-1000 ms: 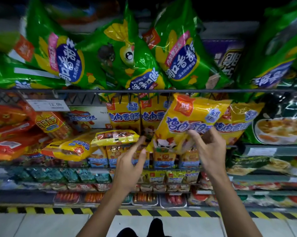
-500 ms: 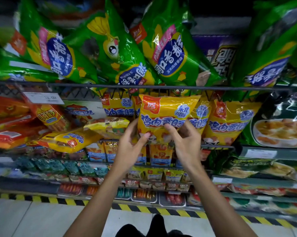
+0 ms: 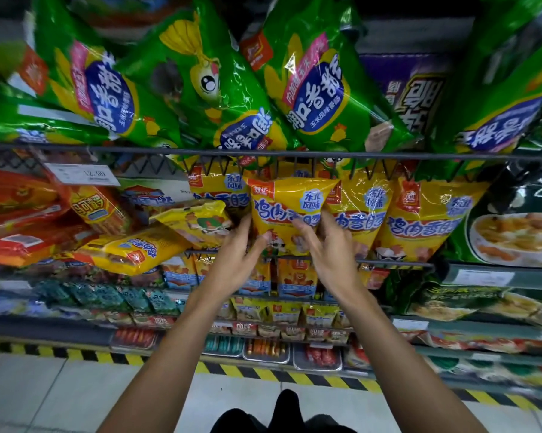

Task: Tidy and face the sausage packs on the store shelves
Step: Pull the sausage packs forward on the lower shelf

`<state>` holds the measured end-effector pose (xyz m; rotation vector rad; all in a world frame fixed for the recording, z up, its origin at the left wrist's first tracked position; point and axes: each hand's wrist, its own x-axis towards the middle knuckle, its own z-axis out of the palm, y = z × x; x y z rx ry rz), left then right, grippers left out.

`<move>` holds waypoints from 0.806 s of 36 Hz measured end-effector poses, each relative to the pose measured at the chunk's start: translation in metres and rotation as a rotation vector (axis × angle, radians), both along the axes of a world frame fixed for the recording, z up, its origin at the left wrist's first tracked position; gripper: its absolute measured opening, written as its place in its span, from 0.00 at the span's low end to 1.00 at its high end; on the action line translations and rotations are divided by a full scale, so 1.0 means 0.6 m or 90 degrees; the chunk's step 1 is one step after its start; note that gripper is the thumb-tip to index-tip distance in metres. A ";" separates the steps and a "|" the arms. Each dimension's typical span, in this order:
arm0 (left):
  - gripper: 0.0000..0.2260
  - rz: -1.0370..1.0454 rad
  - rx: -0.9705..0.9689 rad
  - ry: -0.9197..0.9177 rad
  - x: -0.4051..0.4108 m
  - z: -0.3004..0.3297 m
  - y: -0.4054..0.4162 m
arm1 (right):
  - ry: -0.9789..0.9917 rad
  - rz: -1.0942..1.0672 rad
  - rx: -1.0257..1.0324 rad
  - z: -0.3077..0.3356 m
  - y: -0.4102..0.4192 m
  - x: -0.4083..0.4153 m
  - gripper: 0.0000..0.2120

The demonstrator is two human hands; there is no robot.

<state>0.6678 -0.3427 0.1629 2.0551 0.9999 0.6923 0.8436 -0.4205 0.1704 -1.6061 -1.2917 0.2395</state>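
You hold a yellow sausage pack (image 3: 290, 210) with both hands. It stands upright in the middle of the second shelf, with its front facing you. Your left hand (image 3: 237, 257) grips its left edge, with the thumb on the front and the other fingers tucked behind. Your right hand (image 3: 327, 251) pinches its right side, with curled fingers on the front of the pack.

Just to the right, two more yellow packs (image 3: 419, 220) of the same kind stand in a row, touching each other. Another one (image 3: 218, 192) peeks out behind your pack on the left.

Left of your hands, a tipped yellow pack (image 3: 198, 221) leans over at a slant. Below it, a flat yellow pack (image 3: 135, 251) lies on its side. Further left, red packs (image 3: 23, 220) lie in a messy pile.

On the shelf above, big green bags (image 3: 313, 89) lean this way and that over the wire rail (image 3: 76, 149). A white price tag (image 3: 82, 175) hangs under the rail on the left.

Lower shelves hold many small packs (image 3: 290, 278). A yellow and black stripe (image 3: 263, 373) runs along the floor edge below.
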 end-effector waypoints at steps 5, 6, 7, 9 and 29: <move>0.23 0.017 0.030 0.057 0.002 0.005 0.015 | -0.028 -0.065 0.018 -0.006 0.005 -0.013 0.30; 0.22 0.025 0.035 0.070 0.003 0.004 0.017 | -0.004 -0.074 0.018 -0.014 0.005 -0.020 0.30; 0.22 0.036 0.042 0.084 0.005 0.002 0.018 | 0.030 -0.076 0.019 -0.024 0.001 -0.030 0.30; 0.24 0.055 0.059 0.109 0.007 -0.003 0.017 | 0.091 -0.085 0.009 -0.050 -0.015 -0.047 0.32; 0.20 -0.015 0.099 0.153 0.004 -0.032 0.030 | -0.393 -0.080 0.053 -0.069 -0.004 -0.065 0.34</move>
